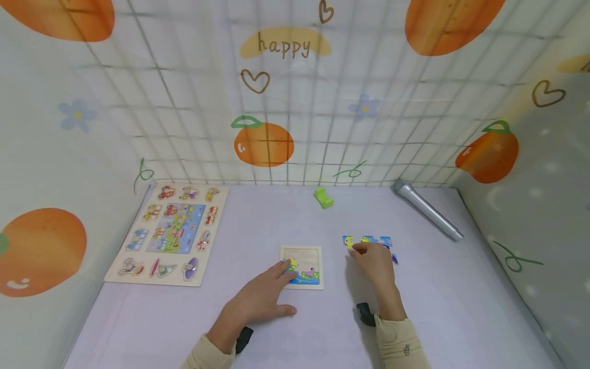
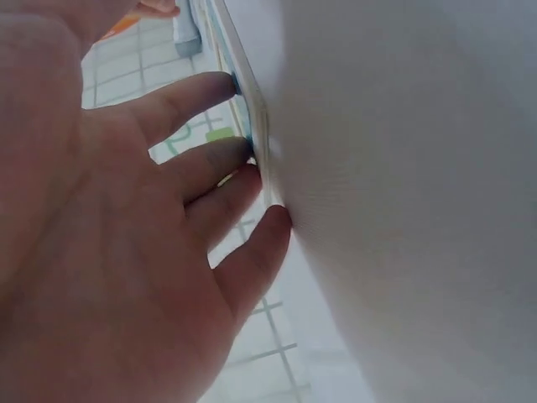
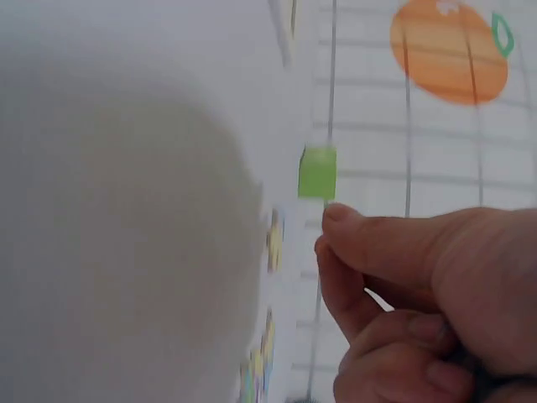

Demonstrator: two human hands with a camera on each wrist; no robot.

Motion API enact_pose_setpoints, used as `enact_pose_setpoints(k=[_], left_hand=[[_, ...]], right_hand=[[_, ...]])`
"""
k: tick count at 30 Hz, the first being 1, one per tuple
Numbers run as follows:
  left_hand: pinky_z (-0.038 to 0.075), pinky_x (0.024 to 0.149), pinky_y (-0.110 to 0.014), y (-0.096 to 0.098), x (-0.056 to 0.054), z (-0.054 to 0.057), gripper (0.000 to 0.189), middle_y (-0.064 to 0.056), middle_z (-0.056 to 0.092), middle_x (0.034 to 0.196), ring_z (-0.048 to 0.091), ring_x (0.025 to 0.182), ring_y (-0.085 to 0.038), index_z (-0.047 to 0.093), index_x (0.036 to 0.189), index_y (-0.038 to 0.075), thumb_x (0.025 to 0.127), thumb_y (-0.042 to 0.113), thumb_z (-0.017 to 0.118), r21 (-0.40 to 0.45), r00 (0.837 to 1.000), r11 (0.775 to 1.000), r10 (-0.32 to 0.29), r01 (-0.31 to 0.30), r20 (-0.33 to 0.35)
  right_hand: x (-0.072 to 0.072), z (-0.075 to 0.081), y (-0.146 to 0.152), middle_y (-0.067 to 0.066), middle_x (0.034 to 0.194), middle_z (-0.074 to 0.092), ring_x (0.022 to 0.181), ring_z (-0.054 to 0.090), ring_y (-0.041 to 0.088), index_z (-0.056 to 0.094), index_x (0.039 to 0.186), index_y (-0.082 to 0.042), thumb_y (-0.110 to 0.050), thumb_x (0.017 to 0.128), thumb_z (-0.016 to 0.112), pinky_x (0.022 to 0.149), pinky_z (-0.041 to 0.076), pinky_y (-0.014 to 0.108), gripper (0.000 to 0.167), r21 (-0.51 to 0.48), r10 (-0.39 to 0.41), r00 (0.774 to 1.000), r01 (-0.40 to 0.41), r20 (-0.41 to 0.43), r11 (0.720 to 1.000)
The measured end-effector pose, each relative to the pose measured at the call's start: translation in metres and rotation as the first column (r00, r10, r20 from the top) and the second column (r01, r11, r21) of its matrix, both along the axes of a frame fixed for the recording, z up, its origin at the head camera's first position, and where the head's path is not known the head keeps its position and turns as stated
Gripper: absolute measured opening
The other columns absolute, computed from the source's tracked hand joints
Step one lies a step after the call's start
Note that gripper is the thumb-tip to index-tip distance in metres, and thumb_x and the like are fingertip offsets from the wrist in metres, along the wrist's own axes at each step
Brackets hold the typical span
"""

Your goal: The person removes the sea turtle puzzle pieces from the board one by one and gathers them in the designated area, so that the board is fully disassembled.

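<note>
A small square jigsaw tray with a pale wooden frame lies in front of me, its lower part filled with colourful pieces. The spread fingers of my left hand rest on its left side; in the left wrist view the fingertips touch the edge of the tray. To the right, my right hand hovers over several loose jigsaw pieces, partly covering them. Seen from the right wrist, its thumb and index finger come together with nothing visible between them, apart from the pieces.
At the left lies a larger wooden peg puzzle board with vehicle pictures. A small green notched block sits at the back, and a silver microphone lies back right. Patterned cloth over a wire grid walls the table.
</note>
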State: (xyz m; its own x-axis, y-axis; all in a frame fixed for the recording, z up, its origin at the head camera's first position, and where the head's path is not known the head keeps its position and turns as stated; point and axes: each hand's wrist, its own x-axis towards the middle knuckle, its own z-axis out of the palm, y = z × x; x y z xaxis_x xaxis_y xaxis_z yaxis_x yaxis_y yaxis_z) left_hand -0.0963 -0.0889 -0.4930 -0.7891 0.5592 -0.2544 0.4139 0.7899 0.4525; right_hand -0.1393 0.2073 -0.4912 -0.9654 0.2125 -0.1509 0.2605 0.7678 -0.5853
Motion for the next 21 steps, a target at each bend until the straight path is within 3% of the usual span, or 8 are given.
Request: enact_pose_setpoints(k=[7, 12, 17, 21], left_hand=[[0.039, 0.119, -0.054, -0.001, 0.003, 0.006, 0.081, -0.013, 0.02, 0.171, 0.028, 0.156, -0.035, 0.046, 0.155, 0.026, 0.086, 0.056, 0.076, -0.058, 1.0, 0.998, 0.023, -0.022, 0.013], [0.04, 0.119, -0.054, -0.001, 0.003, 0.008, 0.082, -0.016, 0.021, 0.17, 0.028, 0.155, -0.036, 0.047, 0.155, 0.026, 0.084, 0.056, 0.077, -0.081, 1.0, 0.997, 0.016, -0.016, -0.001], [0.04, 0.119, -0.054, -0.001, 0.003, 0.009, 0.083, -0.017, 0.022, 0.17, 0.029, 0.155, -0.037, 0.046, 0.155, 0.027, 0.084, 0.057, 0.076, -0.103, 1.0, 0.995, 0.008, -0.009, -0.007], [0.04, 0.118, -0.054, -0.001, 0.003, 0.009, 0.083, -0.016, 0.022, 0.17, 0.029, 0.155, -0.036, 0.046, 0.155, 0.027, 0.084, 0.058, 0.076, -0.103, 1.0, 0.995, 0.001, -0.002, -0.011]], right_hand=[[0.0, -0.003, -0.035, 0.011, 0.109, 0.079, 0.095, 0.069, 0.023, 0.08, 0.108, -0.008, -0.022, 0.092, 0.074, 0.074, 0.057, 0.035, 0.022, -0.025, 0.04, 0.999, -0.041, -0.02, 0.999], [0.0, -0.008, -0.055, 0.006, 0.104, 0.08, 0.1, 0.071, 0.023, 0.082, 0.104, -0.01, -0.022, 0.091, 0.077, 0.079, 0.059, 0.037, 0.018, -0.033, 0.116, 0.992, -0.118, -0.046, 0.993], [0.0, -0.011, -0.071, 0.003, 0.103, 0.079, 0.107, 0.071, 0.024, 0.083, 0.1, -0.012, -0.02, 0.09, 0.078, 0.092, 0.058, 0.044, 0.014, -0.071, 0.221, 0.973, -0.226, -0.065, 0.972], [-0.001, -0.014, -0.08, 0.001, 0.097, 0.079, 0.1, 0.072, 0.021, 0.083, 0.098, -0.012, -0.018, 0.088, 0.081, 0.091, 0.059, 0.042, 0.012, -0.073, 0.319, 0.943, -0.327, -0.1, 0.942]])
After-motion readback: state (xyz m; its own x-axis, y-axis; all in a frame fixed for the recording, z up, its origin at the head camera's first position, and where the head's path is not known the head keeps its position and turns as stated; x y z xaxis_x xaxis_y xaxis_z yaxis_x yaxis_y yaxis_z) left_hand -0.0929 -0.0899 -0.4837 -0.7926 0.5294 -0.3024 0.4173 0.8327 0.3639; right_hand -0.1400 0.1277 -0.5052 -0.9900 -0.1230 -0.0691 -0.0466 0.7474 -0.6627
